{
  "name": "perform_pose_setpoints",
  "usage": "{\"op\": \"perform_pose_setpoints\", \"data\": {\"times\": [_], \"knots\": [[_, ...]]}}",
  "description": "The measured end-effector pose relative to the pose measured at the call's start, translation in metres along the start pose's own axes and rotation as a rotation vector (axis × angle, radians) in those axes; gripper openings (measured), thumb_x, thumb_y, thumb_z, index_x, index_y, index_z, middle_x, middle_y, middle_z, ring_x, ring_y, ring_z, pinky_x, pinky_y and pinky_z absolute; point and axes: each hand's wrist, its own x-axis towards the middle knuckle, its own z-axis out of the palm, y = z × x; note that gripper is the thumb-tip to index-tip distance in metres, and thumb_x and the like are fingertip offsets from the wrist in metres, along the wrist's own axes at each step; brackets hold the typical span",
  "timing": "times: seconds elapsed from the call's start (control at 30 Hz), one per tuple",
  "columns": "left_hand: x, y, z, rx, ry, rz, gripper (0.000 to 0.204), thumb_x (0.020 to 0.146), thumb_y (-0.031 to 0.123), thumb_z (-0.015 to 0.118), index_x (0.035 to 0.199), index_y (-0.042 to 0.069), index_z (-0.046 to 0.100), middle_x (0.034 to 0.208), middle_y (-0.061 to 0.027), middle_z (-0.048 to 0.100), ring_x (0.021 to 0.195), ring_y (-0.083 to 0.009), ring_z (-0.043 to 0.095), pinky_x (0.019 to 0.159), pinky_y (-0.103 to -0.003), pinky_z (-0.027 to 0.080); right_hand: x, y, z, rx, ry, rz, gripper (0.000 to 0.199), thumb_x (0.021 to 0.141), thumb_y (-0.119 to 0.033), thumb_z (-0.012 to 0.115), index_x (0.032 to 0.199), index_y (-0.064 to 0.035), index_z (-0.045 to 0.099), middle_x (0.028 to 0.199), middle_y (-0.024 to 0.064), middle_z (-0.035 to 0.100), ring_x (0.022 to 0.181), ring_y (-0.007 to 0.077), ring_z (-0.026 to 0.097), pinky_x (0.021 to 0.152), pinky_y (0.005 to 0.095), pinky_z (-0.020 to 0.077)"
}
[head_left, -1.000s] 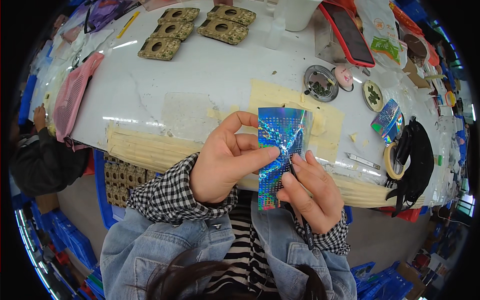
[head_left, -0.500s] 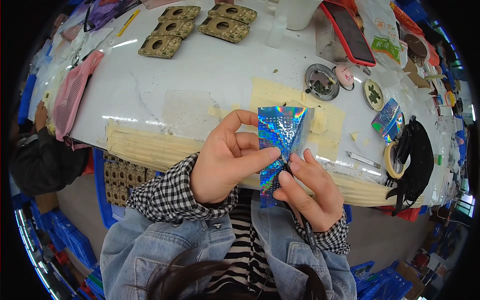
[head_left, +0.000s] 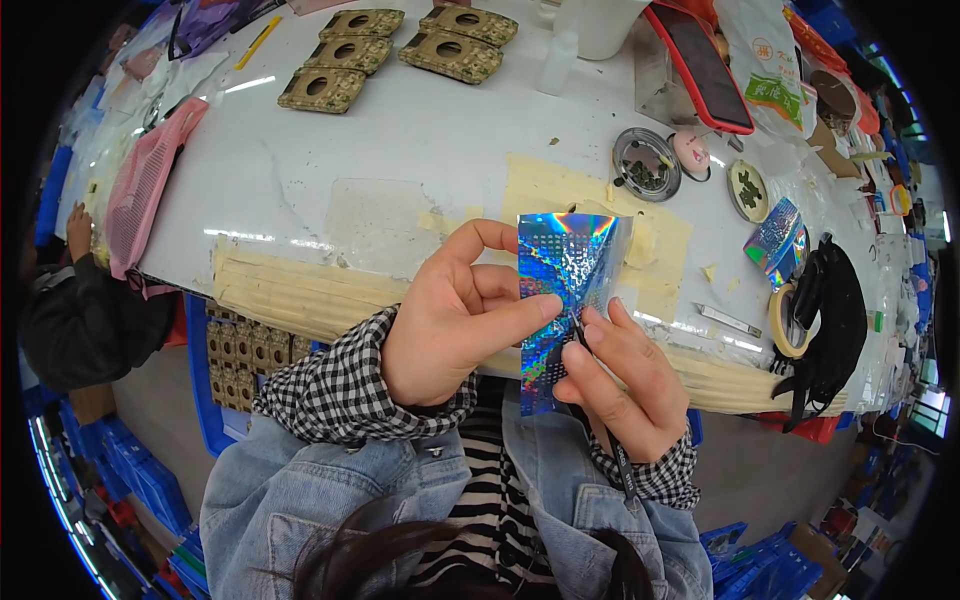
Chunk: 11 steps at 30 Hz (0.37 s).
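Between my hands is a shiny holographic sticker sheet with rows of small marks, held upright above the table's front edge. My left hand is closed on it, thumb flat across the front and the other fingers mostly behind. Black tweezers are pinched in my right hand. Their tips meet the sheet right beside my left thumb. Whether a sticker is between the tips is too small to make out.
Camouflage tank hulls stand at the back; more fill a blue crate below the table. To the right are a round dish of small green parts, a second pair of tweezers, a tape roll and a red-cased phone. Another person's sleeve shows at left.
The sheet has tilted slightly, so its reflections differ. The tweezers and my right fingers have shifted a tiny bit; both grips are the same.
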Motion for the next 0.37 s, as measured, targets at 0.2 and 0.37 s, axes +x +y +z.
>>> {"op": "perform_pose_setpoints", "data": {"times": [0.2,0.37], "knots": [[0.001,0.010,-0.013,0.003,0.125,0.055,0.041,0.087,-0.003,0.062,0.121,0.000,0.041,0.097,-0.0136,0.069,0.089,-0.0150,0.066,0.079,-0.028,0.053,-0.009,-0.001,-0.008,-0.014,-0.021,0.008,0.040,0.073,-0.016,0.080,0.108,-0.0010,0.067,0.108,0.0142,0.060,0.101,0.0293,0.065,0.092,0.0478,0.0516],[-0.006,0.030,-0.044,-0.041,0.266,0.321,0.043,0.089,0.003,0.061,0.126,-0.001,0.039,0.105,-0.0160,0.067,0.091,-0.0206,0.067,0.079,-0.032,0.056,-0.037,0.001,0.001,-0.093,-0.209,0.068,0.038,0.075,-0.019,0.078,0.111,-0.0087,0.068,0.114,0.0140,0.060,0.101,0.0286,0.065,0.094,0.0486,0.0500]]}}
